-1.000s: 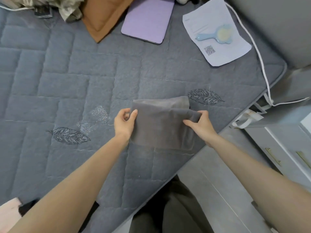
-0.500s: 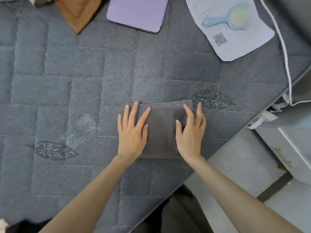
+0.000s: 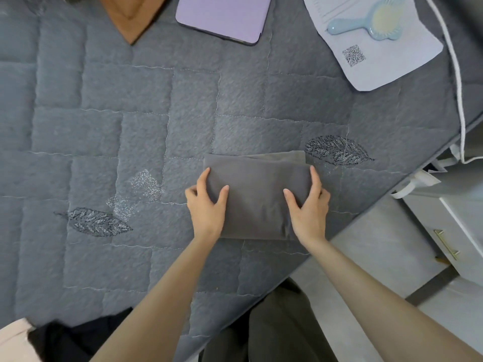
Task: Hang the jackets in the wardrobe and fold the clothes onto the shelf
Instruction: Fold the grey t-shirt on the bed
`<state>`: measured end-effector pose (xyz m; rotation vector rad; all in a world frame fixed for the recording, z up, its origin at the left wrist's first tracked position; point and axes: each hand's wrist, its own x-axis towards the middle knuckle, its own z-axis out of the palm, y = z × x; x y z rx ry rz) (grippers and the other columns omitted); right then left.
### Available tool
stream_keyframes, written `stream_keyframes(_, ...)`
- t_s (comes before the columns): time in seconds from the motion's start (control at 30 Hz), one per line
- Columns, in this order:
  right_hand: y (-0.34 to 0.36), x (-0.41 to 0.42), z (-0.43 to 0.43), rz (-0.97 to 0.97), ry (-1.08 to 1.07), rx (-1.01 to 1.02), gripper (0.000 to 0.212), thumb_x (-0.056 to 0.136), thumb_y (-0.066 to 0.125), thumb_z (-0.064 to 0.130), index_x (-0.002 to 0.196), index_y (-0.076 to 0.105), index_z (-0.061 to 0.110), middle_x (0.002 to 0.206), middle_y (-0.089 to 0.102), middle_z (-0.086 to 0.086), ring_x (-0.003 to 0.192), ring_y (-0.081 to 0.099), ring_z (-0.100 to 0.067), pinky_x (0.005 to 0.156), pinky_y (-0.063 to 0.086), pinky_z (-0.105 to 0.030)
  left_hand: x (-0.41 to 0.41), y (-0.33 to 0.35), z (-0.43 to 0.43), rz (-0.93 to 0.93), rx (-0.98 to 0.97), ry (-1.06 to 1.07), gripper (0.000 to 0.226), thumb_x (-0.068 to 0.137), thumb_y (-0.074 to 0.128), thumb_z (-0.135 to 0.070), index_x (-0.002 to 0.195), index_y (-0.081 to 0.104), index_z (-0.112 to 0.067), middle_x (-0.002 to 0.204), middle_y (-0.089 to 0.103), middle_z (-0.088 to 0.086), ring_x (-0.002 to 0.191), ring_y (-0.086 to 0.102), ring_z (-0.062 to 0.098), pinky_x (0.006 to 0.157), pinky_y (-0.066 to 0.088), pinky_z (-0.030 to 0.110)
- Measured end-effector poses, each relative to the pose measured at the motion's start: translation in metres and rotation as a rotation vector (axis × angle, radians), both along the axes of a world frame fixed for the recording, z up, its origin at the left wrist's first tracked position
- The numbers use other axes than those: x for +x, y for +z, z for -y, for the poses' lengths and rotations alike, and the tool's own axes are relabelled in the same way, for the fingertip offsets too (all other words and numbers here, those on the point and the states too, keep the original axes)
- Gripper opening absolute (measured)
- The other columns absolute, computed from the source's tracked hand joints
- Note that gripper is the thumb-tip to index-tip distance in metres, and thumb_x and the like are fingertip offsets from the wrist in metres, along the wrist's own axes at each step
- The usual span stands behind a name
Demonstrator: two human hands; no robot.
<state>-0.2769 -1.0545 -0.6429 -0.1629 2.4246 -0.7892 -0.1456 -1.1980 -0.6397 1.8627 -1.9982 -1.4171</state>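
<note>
The left hand (image 3: pixel 206 205) and the right hand (image 3: pixel 308 207) each hold one short side of the folded grey cloth (image 3: pixel 257 202). A thumb lies on top at each side and the other fingers curl round the edge, so both hands are gripping it. I think the fingers go under the cloth, but they are mostly hidden there. Holding both ends like this keeps the folds together, so the cloth can be lifted as one neat block and not fall open.

The cloth lies flat on the grey quilt (image 3: pixel 146 131) of the bed, near the edge where the person stands. It is a soft, flat place to fold on. The fold looks done, so the next job is likely carrying it to the shelf, which is not in view.

Far up the bed lie a purple pad (image 3: pixel 224 18), a brown cloth corner (image 3: pixel 130 22) and a blue hairbrush (image 3: pixel 366 22) on a pale sheet (image 3: pixel 386 64). More clothes (image 3: pixel 68 340) lie at the near left corner.
</note>
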Motion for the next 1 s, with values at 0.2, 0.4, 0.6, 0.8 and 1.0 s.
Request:
stream_keyframes(0.2,-0.001,-0.001,0.002,0.130,-0.132,-0.002,0.073,0.087,0.062,0.049,0.147,0.022,0.038,0.138,0.049,-0.006,0.122,0.051,-0.031,0.098,0.038,-0.036,-0.004,-0.001,0.022,0.028,0.227,-0.005,0.071,0.087,0.056,-0.058,0.146,0.028,-0.030,0.138,0.051,-0.005,0.126,0.048,0.019,0.101,0.037,0.031)
stream_keyframes(0.4,0.016,0.006,-0.002,0.079,-0.167,-0.028,0.069,0.088,0.062,0.049,0.146,0.029,0.031,0.133,0.057,0.000,0.121,0.053,-0.029,0.088,0.035,-0.027,0.000,0.011,0.022,-0.015,0.134,-0.032,0.051,0.090,0.057,-0.048,0.130,0.047,-0.018,0.106,0.056,-0.012,0.107,0.056,0.013,0.084,0.038,0.024)
stream_keyframes(0.6,0.066,0.032,-0.041,0.034,-0.169,-0.072,0.067,0.087,0.062,0.050,0.145,0.034,0.028,0.136,0.054,0.004,0.124,0.049,-0.024,0.088,0.033,-0.023,0.025,0.060,-0.007,-0.101,0.060,-0.055,0.048,0.093,0.054,-0.047,0.130,0.047,-0.018,0.099,0.057,-0.016,0.097,0.057,0.009,0.082,0.042,0.025)
stream_keyframes(0.8,0.126,0.083,-0.096,-0.013,-0.301,-0.175,0.060,0.084,0.065,0.050,0.135,0.048,0.023,0.127,0.059,0.007,0.118,0.055,-0.016,0.088,0.039,-0.022,0.058,0.121,-0.049,-0.172,0.048,-0.173,0.047,0.094,0.053,-0.044,0.132,0.046,-0.017,0.093,0.054,-0.025,0.094,0.057,0.007,0.084,0.044,0.026)
stream_keyframes(1.0,0.193,0.139,-0.169,-0.097,-0.460,-0.216,0.064,0.086,0.062,0.051,0.140,0.044,0.022,0.132,0.057,0.004,0.119,0.054,-0.018,0.088,0.040,-0.024,0.076,0.186,-0.096,-0.256,0.030,-0.404,0.050,0.093,0.053,-0.046,0.133,0.046,-0.016,0.102,0.058,-0.015,0.099,0.059,0.010,0.084,0.046,0.028)
